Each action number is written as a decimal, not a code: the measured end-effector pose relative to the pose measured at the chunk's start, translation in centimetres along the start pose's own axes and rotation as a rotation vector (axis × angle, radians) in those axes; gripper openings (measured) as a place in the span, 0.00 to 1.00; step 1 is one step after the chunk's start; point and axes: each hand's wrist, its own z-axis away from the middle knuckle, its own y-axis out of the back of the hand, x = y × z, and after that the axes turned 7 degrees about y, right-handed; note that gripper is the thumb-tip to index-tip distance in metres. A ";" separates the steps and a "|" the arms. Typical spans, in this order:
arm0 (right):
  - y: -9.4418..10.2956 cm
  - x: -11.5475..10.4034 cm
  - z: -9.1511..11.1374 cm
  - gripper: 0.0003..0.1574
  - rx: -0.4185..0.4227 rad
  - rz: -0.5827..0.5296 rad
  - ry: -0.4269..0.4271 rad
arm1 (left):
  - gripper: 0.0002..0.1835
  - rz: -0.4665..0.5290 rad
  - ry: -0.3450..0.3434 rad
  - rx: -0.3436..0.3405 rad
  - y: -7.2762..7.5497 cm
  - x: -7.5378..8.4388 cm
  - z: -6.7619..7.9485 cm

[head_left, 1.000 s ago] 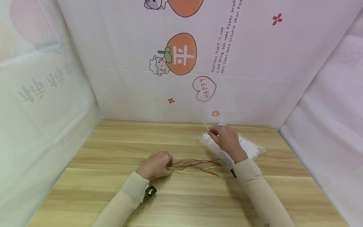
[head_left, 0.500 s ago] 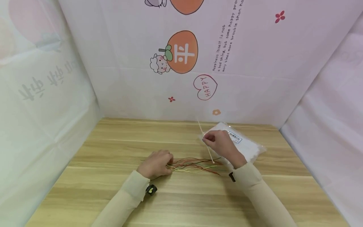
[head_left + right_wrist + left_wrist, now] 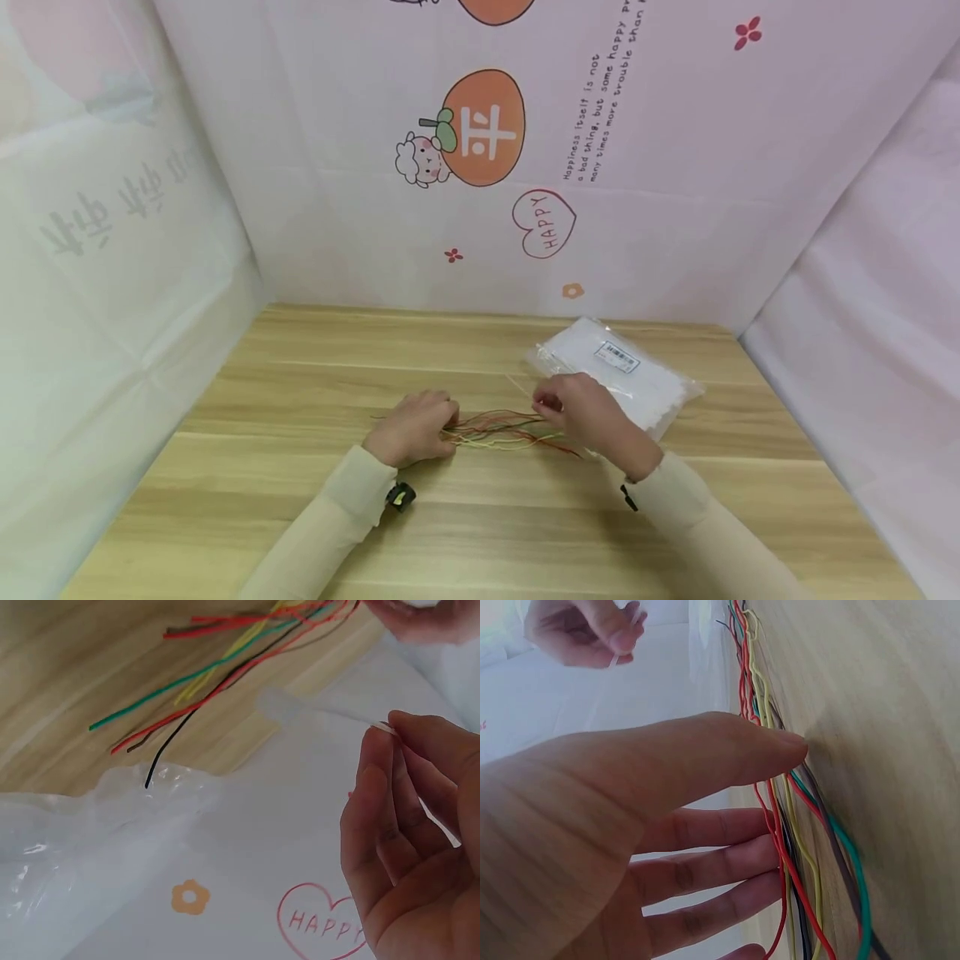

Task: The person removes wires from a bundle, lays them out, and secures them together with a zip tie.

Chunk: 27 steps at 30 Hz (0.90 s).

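A loose bundle of thin wires (image 3: 501, 441), red, yellow, green and dark, lies along the wooden table. My left hand (image 3: 411, 428) holds the bundle at its left part; in the left wrist view the thumb (image 3: 727, 750) lies on one side of the strands and the fingers on the other. Between thumb and forefinger, my right hand (image 3: 588, 421) pinches a thin white cable tie (image 3: 518, 387), above the wires' right part. The right wrist view shows the cable tie (image 3: 341, 715) leading from the fingertips toward a blurred end. Cut wire ends fan out beyond it.
A clear plastic bag (image 3: 648, 379) with white contents and a barcode label (image 3: 617, 357) lies just behind the right hand. Printed white cloth (image 3: 360, 242) walls in the wooden table (image 3: 480, 533) at the back and both sides.
My right hand has come from over the bag down toward the wires, bringing the cable tie along and uncovering the bag's label. The left hand stays on the wires.
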 end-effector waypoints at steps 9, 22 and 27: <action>-1.5 -2.7 1.6 0.13 -0.019 0.223 0.151 | 0.14 -0.014 0.009 -0.001 0.2 -0.1 0.1; -2.7 -5.0 4.5 0.09 -0.124 0.640 0.311 | 0.15 0.002 0.015 -0.005 0.1 0.2 0.1; -3.0 -5.2 5.0 0.10 -0.151 0.658 0.296 | 0.15 -0.012 0.015 0.002 0.3 0.2 0.2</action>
